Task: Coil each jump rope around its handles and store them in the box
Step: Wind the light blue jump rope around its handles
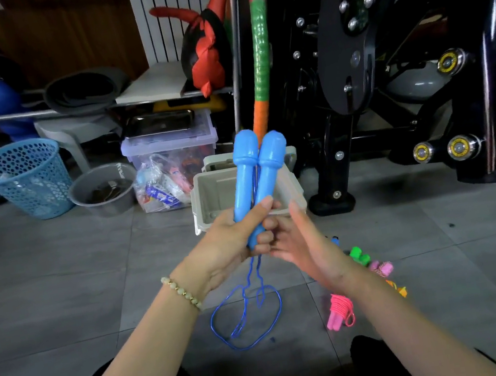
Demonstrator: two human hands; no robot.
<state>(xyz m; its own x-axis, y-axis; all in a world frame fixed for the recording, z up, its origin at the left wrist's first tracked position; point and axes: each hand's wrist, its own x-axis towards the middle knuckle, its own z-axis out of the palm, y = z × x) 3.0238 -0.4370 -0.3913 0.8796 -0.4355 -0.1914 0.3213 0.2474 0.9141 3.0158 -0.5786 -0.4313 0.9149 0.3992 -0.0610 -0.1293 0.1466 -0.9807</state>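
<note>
My left hand [233,243] grips the two blue handles [256,170] of a jump rope side by side, pointing up and away. Its blue cord [248,315] hangs from the handles' lower ends and lies in loose loops on the tiled floor. My right hand [302,244] touches the handles' lower end with its fingertips, fingers fairly straight. Behind the handles stands the beige plastic box [209,200], open at the top. A pink coiled rope [341,310] lies on the floor under my right forearm, with a green rope [359,255], a light pink one [383,268] and an orange one [400,290] beside it.
A black exercise machine [402,80] fills the right side. A blue mesh basket [25,179], a grey bowl [106,190], a clear storage bin [167,145] and a plastic bag [161,189] stand at the back left. My dark-clad knees show at the bottom.
</note>
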